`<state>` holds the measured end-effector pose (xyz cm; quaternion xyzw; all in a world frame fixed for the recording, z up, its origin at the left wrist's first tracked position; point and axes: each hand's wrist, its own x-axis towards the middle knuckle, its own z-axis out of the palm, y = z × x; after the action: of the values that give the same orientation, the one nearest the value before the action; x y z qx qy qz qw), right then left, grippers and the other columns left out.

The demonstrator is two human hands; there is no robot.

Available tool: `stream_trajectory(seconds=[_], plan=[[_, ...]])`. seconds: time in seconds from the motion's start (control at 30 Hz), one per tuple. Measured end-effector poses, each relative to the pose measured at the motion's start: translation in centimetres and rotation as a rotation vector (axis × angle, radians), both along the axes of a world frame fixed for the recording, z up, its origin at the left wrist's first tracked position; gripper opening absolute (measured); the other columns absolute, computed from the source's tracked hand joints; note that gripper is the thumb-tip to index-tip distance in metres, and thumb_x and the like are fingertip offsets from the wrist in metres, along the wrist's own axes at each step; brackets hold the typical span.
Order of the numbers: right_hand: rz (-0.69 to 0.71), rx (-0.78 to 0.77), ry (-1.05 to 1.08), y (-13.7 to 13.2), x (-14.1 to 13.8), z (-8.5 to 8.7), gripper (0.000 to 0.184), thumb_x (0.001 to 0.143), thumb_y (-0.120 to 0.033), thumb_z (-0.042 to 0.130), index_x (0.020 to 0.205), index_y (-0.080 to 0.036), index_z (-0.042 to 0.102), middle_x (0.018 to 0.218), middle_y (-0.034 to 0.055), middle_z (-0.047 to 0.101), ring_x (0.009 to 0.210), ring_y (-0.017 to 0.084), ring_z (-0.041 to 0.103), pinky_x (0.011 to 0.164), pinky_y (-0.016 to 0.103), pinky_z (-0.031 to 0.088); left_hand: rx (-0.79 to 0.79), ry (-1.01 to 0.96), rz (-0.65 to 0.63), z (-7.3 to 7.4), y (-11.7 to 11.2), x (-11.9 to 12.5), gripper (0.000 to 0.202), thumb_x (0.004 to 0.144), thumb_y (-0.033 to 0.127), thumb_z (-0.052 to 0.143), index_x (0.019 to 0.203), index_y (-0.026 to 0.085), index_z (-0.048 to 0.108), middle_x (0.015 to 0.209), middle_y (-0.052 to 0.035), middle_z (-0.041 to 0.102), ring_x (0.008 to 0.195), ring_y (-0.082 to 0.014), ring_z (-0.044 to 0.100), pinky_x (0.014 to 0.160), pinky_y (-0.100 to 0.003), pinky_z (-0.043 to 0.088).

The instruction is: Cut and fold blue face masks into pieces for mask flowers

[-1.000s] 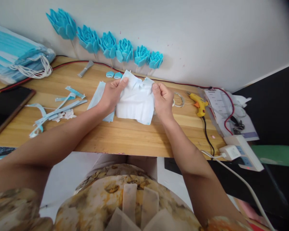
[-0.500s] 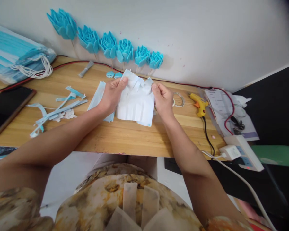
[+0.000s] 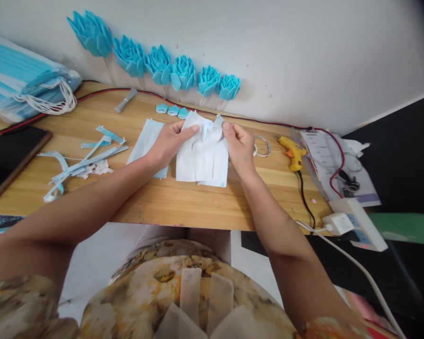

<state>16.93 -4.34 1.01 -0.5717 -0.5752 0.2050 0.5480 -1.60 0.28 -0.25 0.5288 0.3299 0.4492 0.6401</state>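
Left hand [image 3: 171,142] and right hand [image 3: 242,145] both have their fingers [image 3: 237,131] pinched on a rumpled white sheet [image 3: 202,160], left of the yellow glue gun [image 3: 294,154]. Bunch of blue flowers [image 3: 183,73] left of that gun too.

- Here's the wall [image 3: 304,61], pale w/ tiny pink specks [image 3: 177,46]
- Wood table [image 3: 144,202] running along it
- Black surface [image 3: 413,155], far R
- Light's soft, pretty even

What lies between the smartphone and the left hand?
In the head view, blue strips, white scraps, then a pale-blue mask sheet partly hidden by the left hand.
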Motion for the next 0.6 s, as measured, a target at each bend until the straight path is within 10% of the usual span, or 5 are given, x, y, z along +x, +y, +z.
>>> stream_trajectory(seconds=[0.6], plan=[[-0.04,0.039,-0.03,0.04,0.02,-0.03,0.064,0.089,-0.079,0.051,0.063,-0.022,0.04,0.065,-0.0031,0.031,0.065,0.011,0.034,0.058,0.028,0.029,0.019,0.03,0.022,0.44,-0.29,0.16,0.031,0.089,0.044,0.077,0.074,0.019,0.067,0.069,0.0006,0.065,0.066,-0.0138,0.06,0.059,-0.026,0.045]])
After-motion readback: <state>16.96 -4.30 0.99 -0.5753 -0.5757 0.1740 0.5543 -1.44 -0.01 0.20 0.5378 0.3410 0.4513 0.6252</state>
